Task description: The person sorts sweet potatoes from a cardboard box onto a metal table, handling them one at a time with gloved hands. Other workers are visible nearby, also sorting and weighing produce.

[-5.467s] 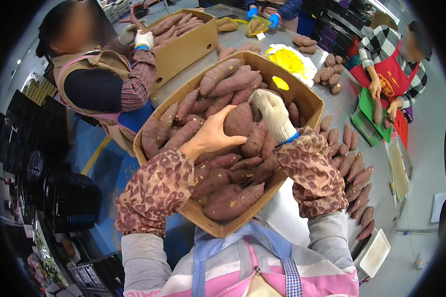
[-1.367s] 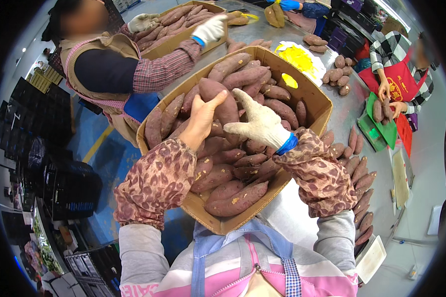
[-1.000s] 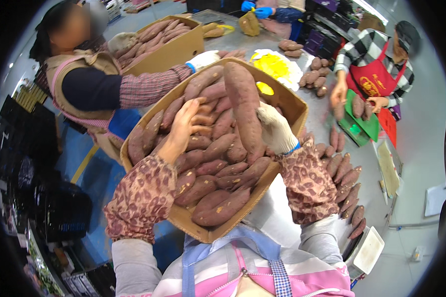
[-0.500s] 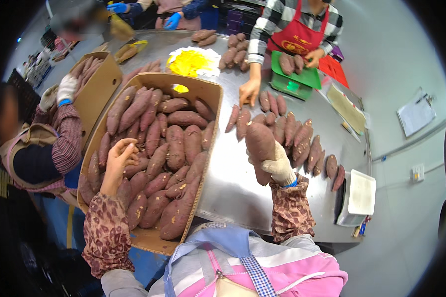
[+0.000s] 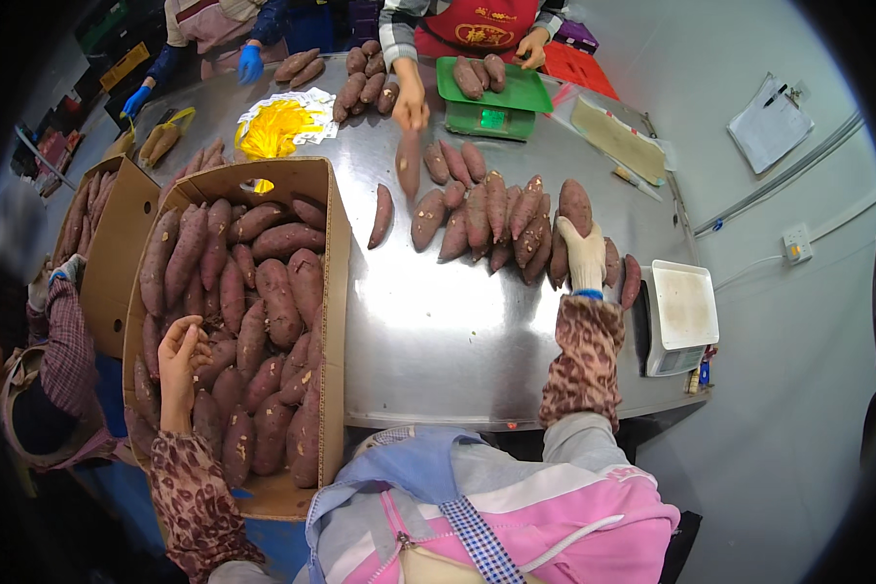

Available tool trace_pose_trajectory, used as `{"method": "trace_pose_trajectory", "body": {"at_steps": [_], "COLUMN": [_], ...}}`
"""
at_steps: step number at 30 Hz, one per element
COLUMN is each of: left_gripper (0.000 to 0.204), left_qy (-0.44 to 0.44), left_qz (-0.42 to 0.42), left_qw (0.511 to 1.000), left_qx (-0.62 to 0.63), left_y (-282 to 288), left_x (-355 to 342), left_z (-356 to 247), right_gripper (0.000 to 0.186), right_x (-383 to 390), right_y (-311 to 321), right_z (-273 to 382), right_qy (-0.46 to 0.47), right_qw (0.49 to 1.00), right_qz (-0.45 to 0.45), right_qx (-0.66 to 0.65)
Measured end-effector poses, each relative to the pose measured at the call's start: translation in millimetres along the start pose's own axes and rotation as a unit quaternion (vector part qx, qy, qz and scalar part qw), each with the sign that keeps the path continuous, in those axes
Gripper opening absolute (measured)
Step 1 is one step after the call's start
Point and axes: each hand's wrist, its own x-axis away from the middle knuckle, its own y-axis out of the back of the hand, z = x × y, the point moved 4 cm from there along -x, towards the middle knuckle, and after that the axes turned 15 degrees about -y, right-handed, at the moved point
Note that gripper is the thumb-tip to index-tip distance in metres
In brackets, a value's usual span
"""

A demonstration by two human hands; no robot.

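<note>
The right hand (image 5: 585, 257) grips a sweet potato (image 5: 574, 202) near the right edge of the desk (image 5: 438, 365), seemingly placing it; release needs loosened fingers (image 5: 566, 232). The left hand (image 5: 181, 356) hangs half-curled over the box (image 5: 334, 321).

Produce packing room: metal desk (image 5: 428, 375), green scale (image 5: 489, 121), white scale (image 5: 683, 297), cardboard box (image 5: 335, 321) of sweet potatoes (image 5: 280, 304), yellow netting (image 5: 274, 131), aproned co-worker (image 5: 469, 27); probably crates (image 5: 125, 66), dim, upper left.
</note>
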Motion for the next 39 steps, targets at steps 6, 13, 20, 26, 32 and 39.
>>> {"method": "trace_pose_trajectory", "body": {"at_steps": [6, 13, 20, 26, 32, 39], "left_gripper": [0.022, 0.022, 0.021, 0.032, 0.045, 0.035], "left_qy": [0.017, -0.009, -0.048, -0.092, -0.181, -0.184], "left_qz": [0.021, 0.035, -0.036, -0.131, -0.168, -0.149], "left_qw": [0.999, 0.999, 0.997, 0.986, 0.968, 0.970], "left_qx": [-0.020, -0.036, -0.039, -0.050, -0.054, -0.047], "left_y": [-1.1, -3.9, 1.5, 13.1, 13.0, 18.4], "left_x": [0.9, 1.2, -4.3, -5.4, -6.4, -5.6], "left_z": [0.0, -3.0, -6.4, -18.7, -25.4, -39.4], "right_gripper": [0.084, 0.070, 0.060, 0.040, 0.027, 0.018], "right_x": [-36.8, -33.6, 34.0, 226.4, 413.1, 442.4], "right_y": [-24.2, -31.1, -41.4, -133.1, -286.9, -370.7], "right_z": [-2.1, -2.7, 90.0, 215.1, 188.5, 93.2], "right_qy": [-0.043, 0.064, 0.195, 0.521, 0.781, 0.836], "right_qw": [0.984, 0.948, 0.977, 0.816, 0.430, 0.255], "right_qz": [-0.055, -0.113, -0.071, 0.248, 0.299, 0.210], "right_qx": [0.163, 0.290, 0.047, -0.041, 0.341, 0.438]}}
